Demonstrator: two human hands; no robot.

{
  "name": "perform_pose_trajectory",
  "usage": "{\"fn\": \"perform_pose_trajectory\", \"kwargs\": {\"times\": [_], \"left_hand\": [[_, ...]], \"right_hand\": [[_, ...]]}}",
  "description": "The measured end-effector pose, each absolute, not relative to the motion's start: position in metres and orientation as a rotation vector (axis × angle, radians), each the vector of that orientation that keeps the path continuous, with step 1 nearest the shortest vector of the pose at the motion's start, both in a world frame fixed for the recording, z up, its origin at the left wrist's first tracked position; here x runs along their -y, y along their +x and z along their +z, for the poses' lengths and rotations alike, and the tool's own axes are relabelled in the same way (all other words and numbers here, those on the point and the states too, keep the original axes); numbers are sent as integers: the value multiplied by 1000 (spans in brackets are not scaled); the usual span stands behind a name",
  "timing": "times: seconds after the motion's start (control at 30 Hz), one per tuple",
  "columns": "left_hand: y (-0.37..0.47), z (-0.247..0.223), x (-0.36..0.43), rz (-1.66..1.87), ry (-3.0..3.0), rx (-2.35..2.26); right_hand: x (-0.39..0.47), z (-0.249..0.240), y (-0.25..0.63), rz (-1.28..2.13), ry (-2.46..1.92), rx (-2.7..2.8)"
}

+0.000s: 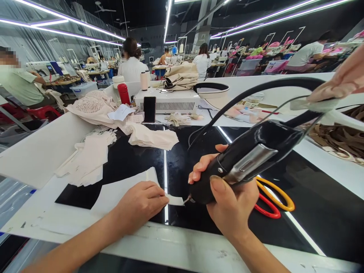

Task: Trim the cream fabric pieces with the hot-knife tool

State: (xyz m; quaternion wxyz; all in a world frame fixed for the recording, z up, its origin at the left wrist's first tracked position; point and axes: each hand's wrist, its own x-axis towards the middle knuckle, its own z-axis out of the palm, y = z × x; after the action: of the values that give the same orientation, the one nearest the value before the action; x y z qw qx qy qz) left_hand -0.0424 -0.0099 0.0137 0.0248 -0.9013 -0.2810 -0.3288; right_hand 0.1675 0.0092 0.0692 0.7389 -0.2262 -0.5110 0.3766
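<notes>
My right hand (pixel 233 201) is wrapped round a black handheld tool (pixel 247 151), its tip close by the end of a white strip (pixel 175 200). The strip juts out at three o'clock from my left hand (pixel 142 204), fingers together over it; pinching or pressing, I cannot tell. An orange handle (pixel 290 204) lies at my right hand's three o'clock.

Passage: desk (pixel 318 197) surface right of scissors (pixel 290 204); narrower lane between rear fabric stack (pixel 153 137) and handheld tool (pixel 236 155). Obstructions: cable (pixel 256 85) arching above desk, fabric pieces (pixel 88 159) at left.
</notes>
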Motion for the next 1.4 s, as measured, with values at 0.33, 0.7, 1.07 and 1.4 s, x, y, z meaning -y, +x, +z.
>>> {"fn": "perform_pose_trajectory", "kwargs": {"times": [0.33, 0.7, 1.07, 1.4], "left_hand": [[-41, 9, 10, -1060, -2791, 921], [-39, -2, 9, -966, -2818, 961], [-36, -4, 9, -1011, -2793, 956], [-38, -6, 9, -953, -2815, 990]], "right_hand": [[-11, 74, 171, 816, -559, 1109], [-25, 70, 143, 831, -509, 1116], [-25, 68, 144, 824, -533, 1129], [-23, 69, 157, 792, -550, 1126]]}}
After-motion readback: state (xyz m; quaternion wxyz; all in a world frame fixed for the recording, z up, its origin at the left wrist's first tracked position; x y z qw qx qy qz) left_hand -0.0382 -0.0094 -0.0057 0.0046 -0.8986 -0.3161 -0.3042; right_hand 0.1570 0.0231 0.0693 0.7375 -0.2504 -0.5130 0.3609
